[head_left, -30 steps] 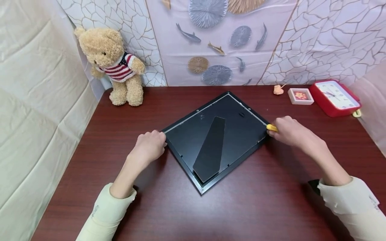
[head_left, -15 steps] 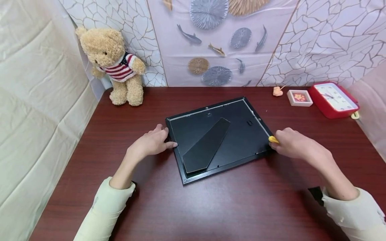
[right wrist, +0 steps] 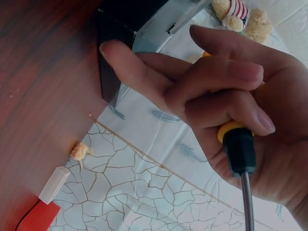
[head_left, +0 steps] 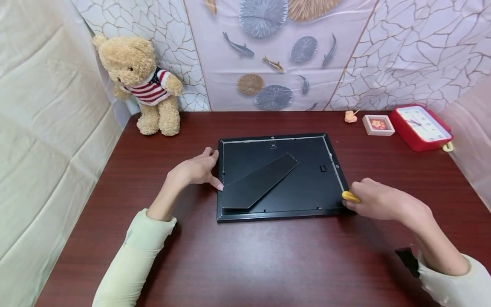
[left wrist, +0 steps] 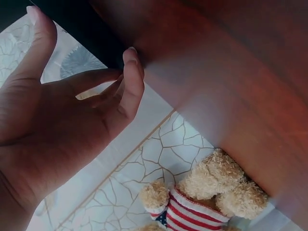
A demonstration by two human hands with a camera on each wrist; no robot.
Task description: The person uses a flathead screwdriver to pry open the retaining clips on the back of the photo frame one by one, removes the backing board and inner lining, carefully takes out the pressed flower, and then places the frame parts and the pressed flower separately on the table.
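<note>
A black picture frame (head_left: 307,187) lies back side up on the table, its long sides nearly level in the head view. Its easel stand (head_left: 257,181) lies flat against the backing. At the frame's left edge is my left hand (head_left: 192,170), thumb spread from the fingers and fingertips touching the side. My right hand (head_left: 383,202) holds a screwdriver (right wrist: 240,149) by its yellow and black handle, under curled fingers, with the metal shaft pointing away from the frame. The index finger (right wrist: 120,60) of that hand reaches to the frame's near right corner.
A teddy bear (head_left: 143,85) in a striped sweater stands at the back left. Along the back right are a small orange ornament (head_left: 350,117), a little white-edged box (head_left: 378,124) and a red clock (head_left: 422,127). A patterned sheet (head_left: 276,64) hangs behind the dark wooden table (head_left: 276,264).
The picture frame has turned counterclockwise from a diagonal position to nearly straight. My left hand has shifted up and opened its fingers along the edge. My right hand has moved nearer, still holding the screwdriver.
</note>
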